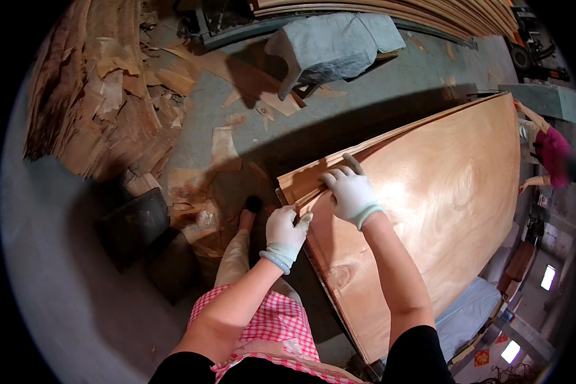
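A large, smooth, light-brown wood veneer sheet (454, 173) lies on top of a stack to my right, its near left corner in front of me. My left hand (287, 233), in a white knit glove, is closed on the sheet's left end, thumb toward the top face. Farther along, near the corner, my right hand (354, 195), gloved too, has its fingers bent over the sheet's long edge. A gap shows between the top sheet and the lower sheets (294, 184) there. Some fingertips of both hands are hidden by the wood.
A co-worker in a magenta top (550, 153) stands at the stack's far end, hands near its edge. Rough veneer (89, 83) is piled at left, with scraps on the floor. A grey-covered block (333, 48) stands ahead; dark boxes (134, 227) are near my left side.
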`<state>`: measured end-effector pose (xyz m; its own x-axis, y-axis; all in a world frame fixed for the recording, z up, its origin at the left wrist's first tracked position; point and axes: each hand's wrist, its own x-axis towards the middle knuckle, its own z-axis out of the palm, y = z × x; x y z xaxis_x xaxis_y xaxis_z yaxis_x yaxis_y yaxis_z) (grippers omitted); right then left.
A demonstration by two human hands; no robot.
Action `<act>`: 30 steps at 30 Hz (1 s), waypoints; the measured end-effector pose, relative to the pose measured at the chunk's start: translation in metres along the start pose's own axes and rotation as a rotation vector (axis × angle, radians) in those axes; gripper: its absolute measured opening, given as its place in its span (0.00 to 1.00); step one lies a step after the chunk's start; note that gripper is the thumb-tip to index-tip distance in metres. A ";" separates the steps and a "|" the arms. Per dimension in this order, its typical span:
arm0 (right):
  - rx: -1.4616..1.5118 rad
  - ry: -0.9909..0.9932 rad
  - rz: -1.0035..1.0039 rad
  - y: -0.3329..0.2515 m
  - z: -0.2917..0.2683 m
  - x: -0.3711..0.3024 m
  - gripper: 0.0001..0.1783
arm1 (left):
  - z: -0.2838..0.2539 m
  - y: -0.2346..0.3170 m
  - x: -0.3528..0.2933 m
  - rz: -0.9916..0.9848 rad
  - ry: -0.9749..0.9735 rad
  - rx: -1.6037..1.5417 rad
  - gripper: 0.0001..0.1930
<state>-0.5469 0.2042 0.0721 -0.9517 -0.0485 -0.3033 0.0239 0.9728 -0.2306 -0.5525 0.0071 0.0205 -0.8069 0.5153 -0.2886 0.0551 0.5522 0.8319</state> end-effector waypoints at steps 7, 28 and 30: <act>-0.034 -0.405 0.119 0.005 0.016 0.055 0.15 | 0.019 -0.023 0.022 -0.378 0.007 -0.194 0.16; 0.323 -0.552 0.347 0.016 0.018 0.078 0.26 | 0.030 -0.024 0.041 -0.795 0.031 -0.421 0.15; 0.277 -0.542 0.339 0.011 0.008 0.078 0.26 | 0.033 -0.024 0.042 -0.787 0.069 -0.396 0.15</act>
<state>-0.6185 0.2093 0.0384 -0.5927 0.0708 -0.8023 0.4382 0.8641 -0.2475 -0.5682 0.0368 -0.0267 -0.5590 0.0336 -0.8285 -0.7289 0.4563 0.5104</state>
